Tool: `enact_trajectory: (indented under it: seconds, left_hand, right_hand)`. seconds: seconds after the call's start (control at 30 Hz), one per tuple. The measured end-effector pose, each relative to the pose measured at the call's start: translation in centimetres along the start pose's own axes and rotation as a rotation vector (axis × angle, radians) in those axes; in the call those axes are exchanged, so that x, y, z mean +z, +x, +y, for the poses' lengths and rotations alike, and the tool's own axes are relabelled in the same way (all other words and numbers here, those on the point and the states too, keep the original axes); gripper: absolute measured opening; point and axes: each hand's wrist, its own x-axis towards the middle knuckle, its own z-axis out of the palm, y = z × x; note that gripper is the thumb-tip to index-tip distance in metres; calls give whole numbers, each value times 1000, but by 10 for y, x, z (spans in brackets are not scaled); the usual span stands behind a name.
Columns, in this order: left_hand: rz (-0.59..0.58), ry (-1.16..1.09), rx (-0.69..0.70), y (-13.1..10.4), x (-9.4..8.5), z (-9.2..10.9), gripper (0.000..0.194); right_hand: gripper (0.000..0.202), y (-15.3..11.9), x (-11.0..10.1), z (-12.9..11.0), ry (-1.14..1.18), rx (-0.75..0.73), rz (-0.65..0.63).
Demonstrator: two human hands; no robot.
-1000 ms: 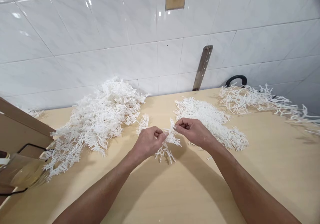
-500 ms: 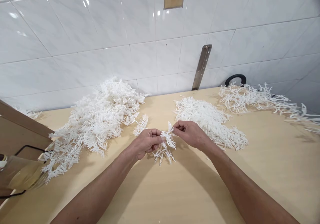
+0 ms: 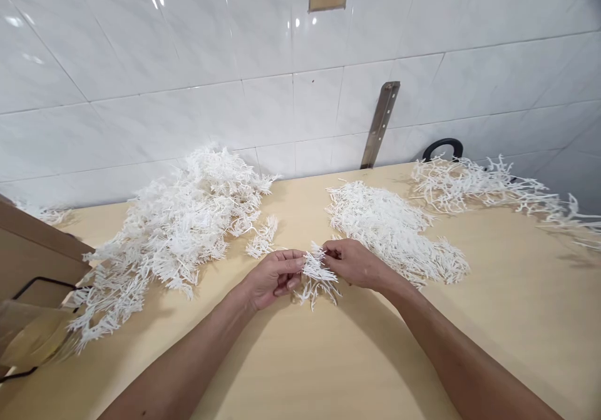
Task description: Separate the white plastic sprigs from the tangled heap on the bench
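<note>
Between my two hands is a small white branched piece (image 3: pixel 319 271), feathery like coral. My left hand (image 3: pixel 277 276) pinches its left side between thumb and fingers. On the other side, the fingers of my right hand (image 3: pixel 352 262) are closed on its upper right edge. Thin white prongs hang below the fingers, over the tabletop. A large white pile (image 3: pixel 188 213) of similar pieces lies to the left, with a small loose piece (image 3: pixel 263 237) beside it. Just beyond my right hand spreads a flatter white pile (image 3: pixel 389 226).
More white branches (image 3: pixel 469 185) lie at the back right of the wooden table (image 3: pixel 300 370), by a black curved handle (image 3: pixel 442 149). A metal bracket (image 3: pixel 380 124) stands against the tiled wall. At the left are a brown box (image 3: pixel 40 251) and a glass container (image 3: pixel 40 335).
My right hand has moved slightly down, and the held piece has turned, its prongs now spreading right. My left hand has shifted a little left. The view has moved slightly.
</note>
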Motion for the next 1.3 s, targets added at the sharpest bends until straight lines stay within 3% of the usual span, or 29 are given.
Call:
enact_trajectory:
  seconds: [0.27, 0.47, 0.57, 0.7, 0.77, 0.87, 1.0, 1.3]
  left_hand:
    - [-71, -102, -24, 6, -9, -8, 33]
    - [-59, -91, -59, 7, -12, -13, 28]
    - [-55, -64, -70, 8, -10, -14, 29]
    - [-27, -44, -83, 7, -5, -13, 34]
    - [-20, -15, -82, 7, -2, -12, 35]
    - [-28, 62, -67, 5, 1, -12, 33]
    - [-22, 133, -51, 4, 0, -12, 32]
    - [11, 7, 28, 8, -7, -17, 37]
  right_hand:
    - [26, -2, -1, -2, 102, 53, -199]
    - [20, -11, -12, 2, 156, 78, -234]
    - [27, -15, -28, 9, 136, 127, -107]
    - [30, -18, -41, 5, 110, 119, 285]
    - [31, -18, -38, -4, 221, 86, 343]
    - [33, -18, -25, -18, 373, 25, 188]
    - [30, -15, -8, -23, 368, 63, 3]
    - [35, -11, -6, -17, 391, 111, -160]
